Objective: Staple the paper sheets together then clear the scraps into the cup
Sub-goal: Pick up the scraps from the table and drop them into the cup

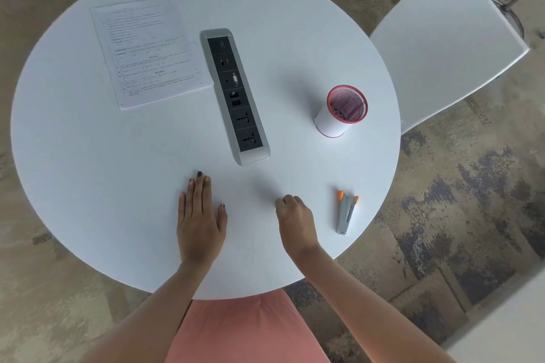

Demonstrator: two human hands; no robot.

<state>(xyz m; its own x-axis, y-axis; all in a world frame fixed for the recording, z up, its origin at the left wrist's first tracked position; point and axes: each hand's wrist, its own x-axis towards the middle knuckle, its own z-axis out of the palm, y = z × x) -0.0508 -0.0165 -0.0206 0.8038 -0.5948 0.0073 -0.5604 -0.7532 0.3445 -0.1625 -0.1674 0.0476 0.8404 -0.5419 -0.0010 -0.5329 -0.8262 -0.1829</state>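
Where the paper sheets lie: the paper sheets (150,50) are laid flat on the far left part of the round white table (88,156), with their near right corner just beside the power strip (236,91); whether they are stapled cannot be told.
Left hand: the left hand (200,221) is laid palm down on the near part of the table, with the fingers straight and close together and the thumb set out to the side; nothing is held.
Right hand: the right hand (295,221) is seen knuckles up with the fingers curled under toward the tabletop; nothing is seen between them.
Stapler: the stapler (346,212), grey metal with orange tips, is laid on the table to the right of the right hand and apart from it, near the table's edge.
Cup: the cup (327,121), white-walled with a red mesh rim, is stood upright to the right of the power strip, beyond the stapler; its contents cannot be made out.
Power strip: a silver housing with black sockets is set along the middle of the table.
Chair: a white chair (448,38) is placed at the far right of the table.
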